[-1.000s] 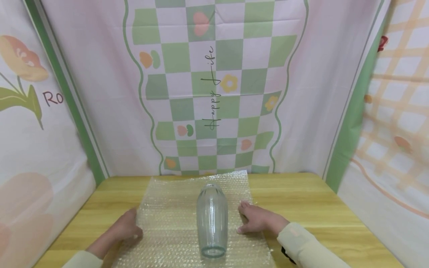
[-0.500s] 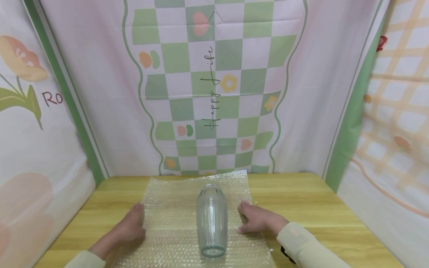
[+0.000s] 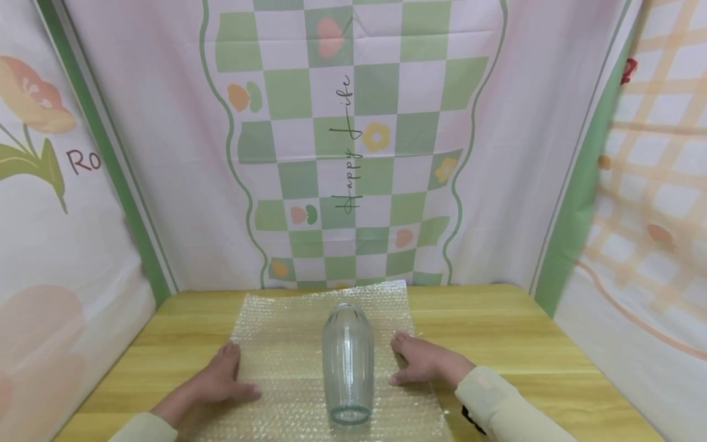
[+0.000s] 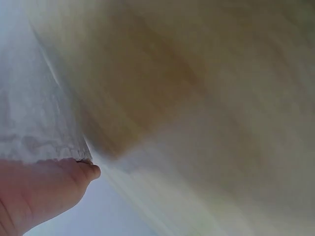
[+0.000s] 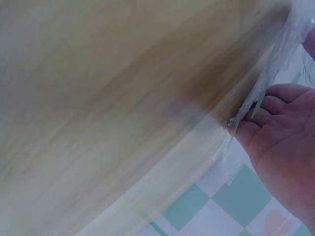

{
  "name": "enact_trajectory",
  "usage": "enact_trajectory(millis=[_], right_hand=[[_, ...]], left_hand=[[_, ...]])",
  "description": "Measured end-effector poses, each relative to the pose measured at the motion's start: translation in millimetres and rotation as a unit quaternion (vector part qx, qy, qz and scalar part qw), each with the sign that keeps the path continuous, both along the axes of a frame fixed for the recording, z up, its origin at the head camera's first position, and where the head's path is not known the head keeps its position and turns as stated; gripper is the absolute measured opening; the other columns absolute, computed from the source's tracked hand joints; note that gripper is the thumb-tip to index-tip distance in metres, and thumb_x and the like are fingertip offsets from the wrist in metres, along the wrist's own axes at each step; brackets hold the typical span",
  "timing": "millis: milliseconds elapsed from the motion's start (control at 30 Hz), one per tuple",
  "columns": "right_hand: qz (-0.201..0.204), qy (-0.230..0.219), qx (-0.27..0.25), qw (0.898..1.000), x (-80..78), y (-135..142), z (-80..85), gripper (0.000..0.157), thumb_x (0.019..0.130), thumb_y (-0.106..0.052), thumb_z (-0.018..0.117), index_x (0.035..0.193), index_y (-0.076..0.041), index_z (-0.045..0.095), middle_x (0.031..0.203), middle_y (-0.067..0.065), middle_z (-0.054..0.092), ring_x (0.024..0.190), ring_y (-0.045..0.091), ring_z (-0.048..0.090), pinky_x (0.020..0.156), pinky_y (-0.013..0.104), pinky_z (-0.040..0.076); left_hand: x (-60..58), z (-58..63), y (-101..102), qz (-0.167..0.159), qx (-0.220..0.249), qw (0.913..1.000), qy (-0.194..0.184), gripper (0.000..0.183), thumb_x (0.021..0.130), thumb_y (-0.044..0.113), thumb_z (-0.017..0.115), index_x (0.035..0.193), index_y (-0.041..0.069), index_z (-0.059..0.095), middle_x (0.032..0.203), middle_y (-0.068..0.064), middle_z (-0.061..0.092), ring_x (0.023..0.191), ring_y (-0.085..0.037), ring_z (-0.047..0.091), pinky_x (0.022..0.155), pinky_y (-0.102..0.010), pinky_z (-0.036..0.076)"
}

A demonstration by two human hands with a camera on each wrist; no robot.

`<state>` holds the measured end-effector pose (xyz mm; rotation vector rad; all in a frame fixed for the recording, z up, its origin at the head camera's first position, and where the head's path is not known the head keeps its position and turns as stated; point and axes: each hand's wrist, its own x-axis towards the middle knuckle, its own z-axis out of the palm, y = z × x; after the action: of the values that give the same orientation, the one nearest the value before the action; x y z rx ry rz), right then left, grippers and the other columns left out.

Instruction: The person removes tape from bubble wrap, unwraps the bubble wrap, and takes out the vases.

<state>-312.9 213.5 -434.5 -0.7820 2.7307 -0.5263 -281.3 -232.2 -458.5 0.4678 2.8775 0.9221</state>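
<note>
A clear ribbed glass vase (image 3: 348, 368) lies lengthwise on a sheet of bubble wrap (image 3: 287, 368), its base towards me. My left hand (image 3: 218, 380) holds the left edge of the sheet, with the thumb stretched over the top. In the left wrist view, one finger (image 4: 49, 187) lies against the wrap's edge. On the opposite side, my right hand (image 3: 425, 361) grips the right edge. Its curled fingers (image 5: 266, 115) show around the lifted plastic in the right wrist view. Neither hand touches the vase. The left fingertips are partly hidden.
Beneath the sheet is a yellow wood-grain table (image 3: 486, 331). A checked green and white curtain (image 3: 353, 141) hangs behind its far edge. Printed cloths (image 3: 55, 245) stand close on both sides.
My left hand has shifted slightly right along the sheet's edge, and its thumb has stretched out over the wrap. The right hand and the vase stay put.
</note>
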Motion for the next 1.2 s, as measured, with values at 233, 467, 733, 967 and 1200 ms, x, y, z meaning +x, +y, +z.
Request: enact_trajectory(millis=[233,467,733,967,1200], right_hand=[[-0.007,-0.012,0.002,1.000,-2.4,-1,-1.3,0.089,0.083,-0.040,0.075,0.141,0.014,0.036,0.150,0.034,0.023,0.141,0.044,0.020,0.115,0.051,0.019],[0.000,-0.007,-0.007,1.000,-2.7,-1,-0.1,0.089,0.082,-0.040,0.076,0.140,0.016,0.036,0.148,0.037,0.023,0.140,0.046,0.020,0.115,0.053,0.019],[-0.004,0.001,-0.010,1.000,-2.0,-1,-0.1,0.090,0.081,-0.041,0.076,0.140,0.015,0.037,0.148,0.037,0.024,0.139,0.047,0.022,0.114,0.054,0.020],[-0.011,0.003,-0.020,1.000,-3.2,2,-3.5,0.092,0.079,-0.046,0.076,0.140,0.012,0.040,0.149,0.034,0.026,0.139,0.045,0.025,0.113,0.054,0.022],[-0.008,0.020,-0.035,0.999,-4.7,4,-5.2,0.092,0.077,-0.047,0.078,0.138,0.013,0.043,0.147,0.034,0.030,0.136,0.047,0.030,0.112,0.056,0.024]], left_hand=[[-0.2,-3.6,-1,-0.007,-0.031,0.9986,-0.042,0.133,0.067,0.056,0.082,0.138,-0.028,0.006,0.143,-0.049,-0.003,0.133,-0.062,-0.002,0.107,-0.068,0.004],[2.2,0.4,1,-0.003,-0.055,0.9970,-0.054,0.135,0.067,0.059,0.080,0.140,-0.026,0.005,0.144,-0.047,-0.004,0.136,-0.059,-0.001,0.110,-0.066,0.004],[2.8,1.1,4,0.011,-0.066,0.9973,-0.030,0.134,0.063,0.059,0.082,0.140,-0.026,0.012,0.145,-0.046,0.003,0.137,-0.057,0.005,0.111,-0.063,0.008],[5.0,1.2,5,0.020,-0.077,0.9967,-0.016,0.133,0.061,0.061,0.082,0.139,-0.025,0.018,0.145,-0.045,0.009,0.136,-0.057,0.011,0.111,-0.063,0.013],[8.9,7.0,8,0.024,-0.076,0.9968,-0.004,0.130,0.060,0.061,0.083,0.138,-0.025,0.024,0.145,-0.044,0.014,0.136,-0.056,0.015,0.111,-0.063,0.016]])
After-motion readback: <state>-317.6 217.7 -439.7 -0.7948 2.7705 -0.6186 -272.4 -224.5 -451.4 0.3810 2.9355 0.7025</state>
